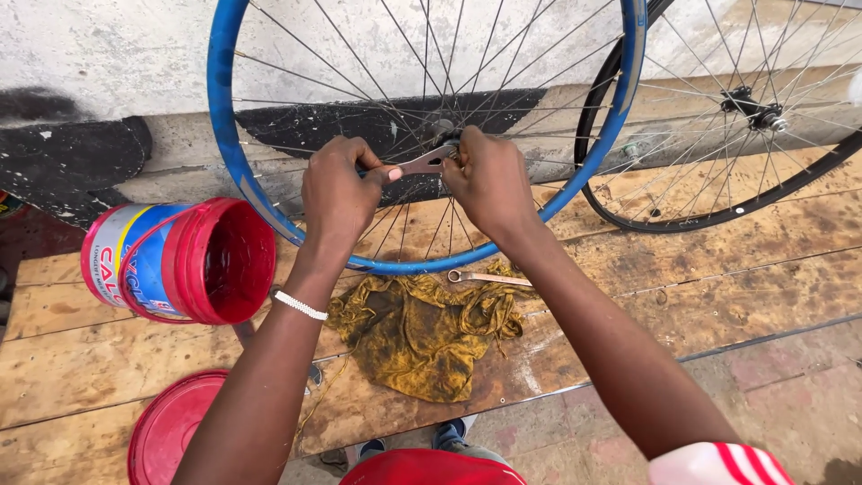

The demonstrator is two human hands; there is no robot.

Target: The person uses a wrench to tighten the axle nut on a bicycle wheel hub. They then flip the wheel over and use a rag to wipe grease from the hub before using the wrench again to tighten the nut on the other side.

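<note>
Head view, left hand (337, 193) gripping spanner (422, 163), right hand (489, 180) clenched on blue wheel (235, 162) hub

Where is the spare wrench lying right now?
The spare wrench lies on the wooden boards just below the blue rim, at the upper right edge of the yellow rag, under the right forearm.

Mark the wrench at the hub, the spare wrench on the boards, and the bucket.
wrench (424, 163), head view, mid-shaft between the hands
spare wrench (489, 278), head view, mid-shaft
bucket (184, 260), head view, red rim
</note>
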